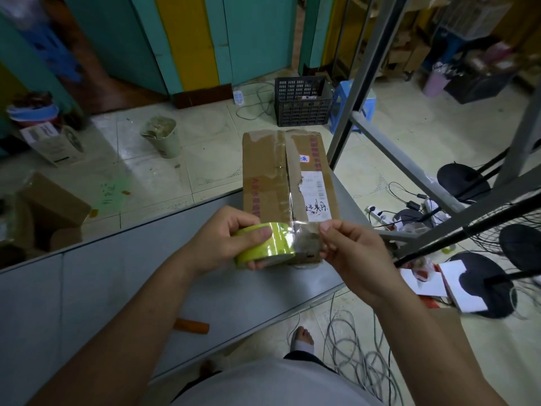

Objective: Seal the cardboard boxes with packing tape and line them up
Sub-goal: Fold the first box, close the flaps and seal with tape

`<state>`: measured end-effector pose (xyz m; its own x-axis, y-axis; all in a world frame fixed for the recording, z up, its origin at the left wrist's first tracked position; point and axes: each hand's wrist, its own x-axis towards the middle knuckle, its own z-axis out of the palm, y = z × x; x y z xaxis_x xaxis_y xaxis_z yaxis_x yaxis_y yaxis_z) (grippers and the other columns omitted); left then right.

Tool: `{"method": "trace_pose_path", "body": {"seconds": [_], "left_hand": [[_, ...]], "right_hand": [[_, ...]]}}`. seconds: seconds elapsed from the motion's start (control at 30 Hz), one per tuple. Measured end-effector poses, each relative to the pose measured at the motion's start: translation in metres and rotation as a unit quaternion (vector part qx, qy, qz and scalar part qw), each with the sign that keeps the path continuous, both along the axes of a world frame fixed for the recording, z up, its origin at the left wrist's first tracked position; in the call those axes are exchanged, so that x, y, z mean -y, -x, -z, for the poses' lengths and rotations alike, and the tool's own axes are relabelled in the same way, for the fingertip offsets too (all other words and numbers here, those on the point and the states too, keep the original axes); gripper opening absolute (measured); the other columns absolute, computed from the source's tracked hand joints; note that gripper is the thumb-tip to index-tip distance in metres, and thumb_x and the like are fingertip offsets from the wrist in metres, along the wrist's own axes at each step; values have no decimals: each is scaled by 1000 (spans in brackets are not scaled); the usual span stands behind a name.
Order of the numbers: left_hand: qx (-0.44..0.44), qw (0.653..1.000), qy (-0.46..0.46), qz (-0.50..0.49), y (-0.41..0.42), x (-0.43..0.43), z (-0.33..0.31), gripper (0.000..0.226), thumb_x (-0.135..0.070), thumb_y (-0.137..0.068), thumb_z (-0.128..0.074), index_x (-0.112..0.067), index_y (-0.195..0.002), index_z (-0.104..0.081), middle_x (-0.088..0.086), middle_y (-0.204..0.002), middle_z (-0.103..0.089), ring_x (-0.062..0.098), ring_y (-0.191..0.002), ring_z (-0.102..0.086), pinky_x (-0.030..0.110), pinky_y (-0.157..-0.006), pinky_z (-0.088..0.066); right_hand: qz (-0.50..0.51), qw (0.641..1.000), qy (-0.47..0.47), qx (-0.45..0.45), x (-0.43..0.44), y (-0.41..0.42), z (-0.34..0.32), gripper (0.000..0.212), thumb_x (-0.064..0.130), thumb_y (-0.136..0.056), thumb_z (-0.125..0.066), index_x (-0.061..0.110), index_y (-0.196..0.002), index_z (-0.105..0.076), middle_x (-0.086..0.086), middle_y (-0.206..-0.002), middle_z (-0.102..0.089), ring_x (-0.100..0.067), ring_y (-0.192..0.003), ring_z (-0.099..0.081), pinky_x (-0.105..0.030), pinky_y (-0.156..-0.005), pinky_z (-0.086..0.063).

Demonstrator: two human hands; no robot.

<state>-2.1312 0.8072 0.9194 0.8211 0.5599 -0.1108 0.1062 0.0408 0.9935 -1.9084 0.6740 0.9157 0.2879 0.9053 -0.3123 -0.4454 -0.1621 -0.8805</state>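
Observation:
A worn brown cardboard box (269, 174) with a white shipping label lies on the grey table (117, 288), its long side running away from me. Old clear tape runs down its centre seam. My left hand (222, 238) grips a roll of packing tape (268, 244) with a yellow-green core, held just above the box's near end. My right hand (348, 244) pinches the free end of the clear tape, and a short strip is stretched between the roll and those fingers over the box's near edge.
A black plastic crate (301, 101) and a blue stool (348, 106) stand on the tiled floor beyond the box. A metal rack frame (377, 133) rises right of the table. Cables (357, 356) and fan bases (465, 180) lie right. More cardboard boxes (55, 206) sit left.

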Motion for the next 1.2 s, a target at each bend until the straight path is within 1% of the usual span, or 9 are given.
{"method": "trace_pose_path", "body": {"seconds": [0.13,0.33,0.4,0.57,0.7,0.87,1.0,1.1,1.2], "left_hand": [[-25,998,-59,-28,3,-2,7,35,-47,-92,-72,-19,-72,-74,1,-60,-65,12,-51,-62,22,-48,-48],[-311,922,-226,-39,8,-5,2,68,-75,-87,-66,-13,-59,-64,1,-48,-65,14,-42,-64,32,-51,-53],[-340,905,-251,-47,7,-4,3,74,-82,-85,-61,-14,-57,-64,-1,-47,-66,11,-42,-64,28,-53,-53],[-59,997,-56,-18,24,-9,5,65,-79,-83,-70,-17,-63,-70,-3,-54,-62,9,-45,-56,19,-47,-43],[58,996,42,-54,31,-7,22,52,-64,-83,-81,-16,-66,-71,5,-54,-60,15,-41,-60,20,-42,-47],[-132,980,-129,-70,32,-17,29,49,-57,-90,-75,-23,-57,-64,-4,-47,-50,8,-43,-51,23,-44,-40],[-353,908,-220,-39,37,-28,27,70,-77,-86,-68,-20,-48,-50,-2,-41,-47,12,-38,-47,31,-50,-37],[-385,888,-243,-64,34,-36,23,77,-89,-75,-62,-21,-44,-47,0,-39,-46,14,-38,-50,32,-52,-37],[-330,911,-244,-37,35,-46,23,65,-77,-86,-66,-25,-50,-54,-5,-43,-44,9,-40,-46,27,-49,-34]], "right_hand": [[38,997,0,66,0,-8,3,19,19,-84,-73,2,-92,-73,-21,-86,-65,-28,-76,-57,-35,-73,-50],[38,989,-28,137,4,-19,2,9,10,-88,-72,2,-89,-76,-12,-71,-67,-16,-64,-60,-24,-64,-55],[48,987,-19,151,3,-20,4,8,5,-93,-69,2,-90,-76,-14,-74,-66,-17,-66,-60,-25,-66,-55],[53,997,14,46,4,-26,7,15,14,-90,-67,0,-91,-73,-16,-87,-71,-17,-72,-66,-24,-67,-58],[53,998,41,1,1,-23,15,11,5,-98,-60,-1,-94,-69,-2,-72,-69,-10,-65,-62,-20,-62,-54],[95,993,42,64,4,-36,9,11,4,-98,-64,4,-93,-74,-9,-81,-70,-15,-72,-62,-29,-73,-53],[77,991,22,109,6,-39,8,15,1,-97,-65,4,-88,-76,-8,-73,-67,-13,-64,-60,-23,-65,-56],[90,990,41,98,3,-37,14,13,1,-99,-63,1,-89,-73,-9,-75,-67,-13,-64,-59,-24,-65,-54],[100,989,72,85,1,-40,23,15,3,-100,-63,1,-88,-72,-10,-75,-64,-16,-66,-56,-29,-68,-50]]}}
